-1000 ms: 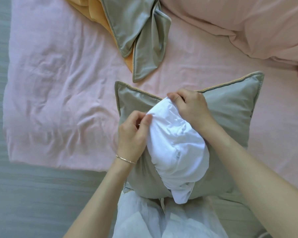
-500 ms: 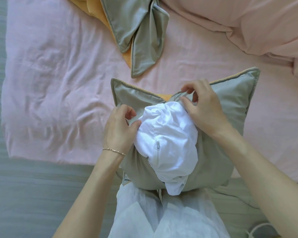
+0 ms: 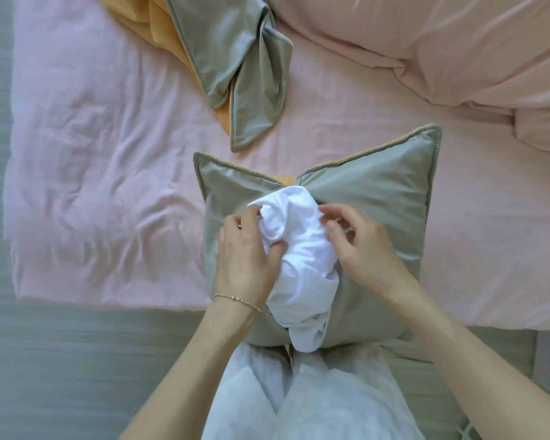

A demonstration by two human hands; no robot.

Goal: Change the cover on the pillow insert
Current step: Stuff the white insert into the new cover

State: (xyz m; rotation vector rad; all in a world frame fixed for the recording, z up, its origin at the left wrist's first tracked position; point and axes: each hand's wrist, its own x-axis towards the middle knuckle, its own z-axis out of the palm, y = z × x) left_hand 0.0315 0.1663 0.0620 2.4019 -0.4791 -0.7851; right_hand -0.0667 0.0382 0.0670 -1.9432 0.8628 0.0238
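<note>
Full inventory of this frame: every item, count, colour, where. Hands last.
White fabric pillow insert: 1, white, bulging from the opening of the cover, centre.
Grey-green satin pillow cover with piped edge: 1, grey-green with orange inside, around the insert, at the near bed edge.
Spare grey-green and orange cover: 1, crumpled, top centre on the bed.
Pink wrinkled bedsheet: 1, pink, covering the bed.
Peach-pink duvet: 1, bunched top right.
Grey floor: lower left.
Thin bead bracelet: 1, gold-toned, left wrist.
Left hand: grips the insert's left side.
Right hand: fingers curled at the insert's right side.
</note>
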